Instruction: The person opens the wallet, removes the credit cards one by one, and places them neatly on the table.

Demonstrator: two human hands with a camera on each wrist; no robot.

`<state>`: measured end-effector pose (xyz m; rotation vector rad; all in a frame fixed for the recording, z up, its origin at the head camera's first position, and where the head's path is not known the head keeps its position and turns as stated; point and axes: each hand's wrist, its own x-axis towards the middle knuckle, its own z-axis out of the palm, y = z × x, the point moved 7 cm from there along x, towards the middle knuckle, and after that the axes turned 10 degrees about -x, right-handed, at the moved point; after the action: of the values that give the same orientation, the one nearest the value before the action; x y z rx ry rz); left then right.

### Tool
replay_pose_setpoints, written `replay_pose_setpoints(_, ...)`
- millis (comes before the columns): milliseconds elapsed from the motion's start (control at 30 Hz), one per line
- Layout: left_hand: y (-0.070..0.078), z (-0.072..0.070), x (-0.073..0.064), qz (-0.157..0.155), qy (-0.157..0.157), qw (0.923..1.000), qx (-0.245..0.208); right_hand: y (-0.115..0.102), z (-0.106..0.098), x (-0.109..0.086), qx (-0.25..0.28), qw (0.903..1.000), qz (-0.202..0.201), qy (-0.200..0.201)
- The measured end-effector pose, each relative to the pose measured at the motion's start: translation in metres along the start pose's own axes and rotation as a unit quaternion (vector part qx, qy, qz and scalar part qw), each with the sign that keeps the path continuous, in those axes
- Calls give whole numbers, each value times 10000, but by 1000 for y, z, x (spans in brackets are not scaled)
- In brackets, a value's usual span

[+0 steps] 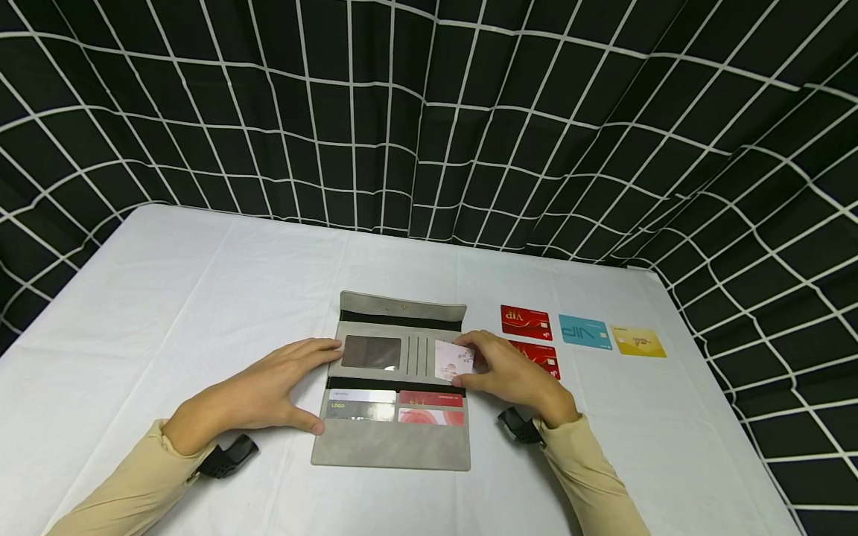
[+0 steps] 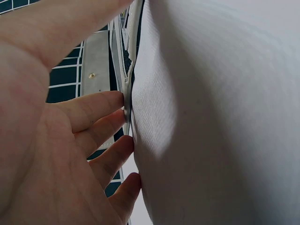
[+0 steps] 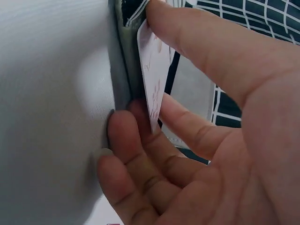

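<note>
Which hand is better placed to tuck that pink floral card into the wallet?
Probably the right hand: it already holds the pink floral card at the wallet's right side. The left hand touches the wallet's left edge, better placed for steadying.

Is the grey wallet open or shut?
Open: the wallet is spread out, so its dark window and the cards tucked inside show from above.

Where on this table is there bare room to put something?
Bare: the white table left of the left hand; the strip between wallet and grid-patterned curtain; right of the right sleeve, nearer than the yellow card. Crowded: around the right hand, where pink card, wallet and red cards sit close.
</note>
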<state>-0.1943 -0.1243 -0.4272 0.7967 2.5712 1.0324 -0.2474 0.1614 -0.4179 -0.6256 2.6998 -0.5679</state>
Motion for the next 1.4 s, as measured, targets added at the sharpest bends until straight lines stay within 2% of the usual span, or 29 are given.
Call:
replay_pose_setpoints(300, 0, 0, 0, 2, -14, 10000, 6, -2, -1, 2, 218, 9994, -113, 256)
replay_pose_setpoints(600, 0, 0, 0, -2, -11, 10000, -6, 3, -6, 1, 456, 9987, -220, 112)
replay_pose_setpoints(1400, 0, 0, 0, 13, 28, 10000, 28, 13, -23, -5, 191, 9998, -75, 82)
